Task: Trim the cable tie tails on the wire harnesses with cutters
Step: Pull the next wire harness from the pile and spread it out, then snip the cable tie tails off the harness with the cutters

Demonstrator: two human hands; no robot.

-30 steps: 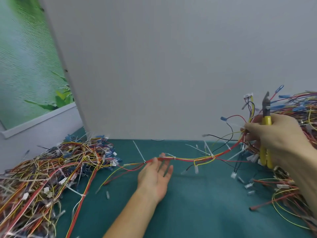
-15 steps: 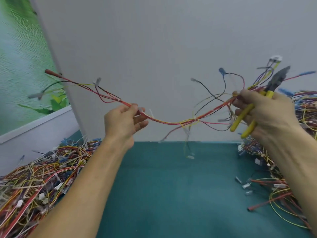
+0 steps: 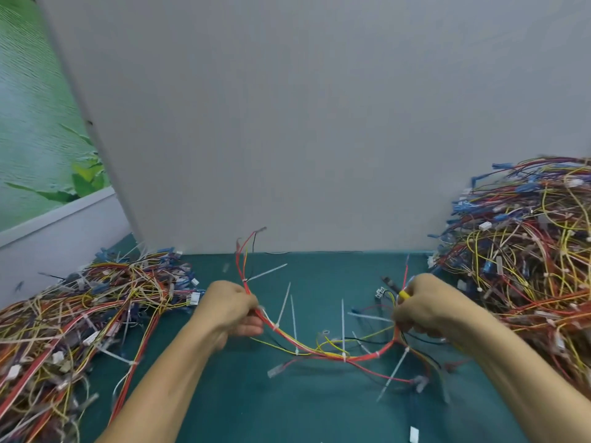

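Lower centre of frame: harness point(image 3: 319, 352) sagging left-to-right between left hand point(image 3: 230, 310) and right hand point(image 3: 425, 311), both fists clamping it. Tie tails point(image 3: 342, 324) standing upright just left of cutters point(image 3: 403, 294), which right fingers are also gripping.

Bare green worktop point(image 3: 287, 410) forms a lane down the middle, from the near edge to the grey board point(image 3: 287, 123) that walls off the far edge. It is hemmed in by the left heap point(image 3: 80, 314) of wires along the left edge and the taller right heap point(image 3: 527, 251) filling the far right corner. The harness point(image 3: 319, 350) sags across the lane between the left hand point(image 3: 230, 310) and right hand point(image 3: 425, 306), with white cable tie tails point(image 3: 283, 303) sticking up, which leaves open passage in front of the board and along the near edge.
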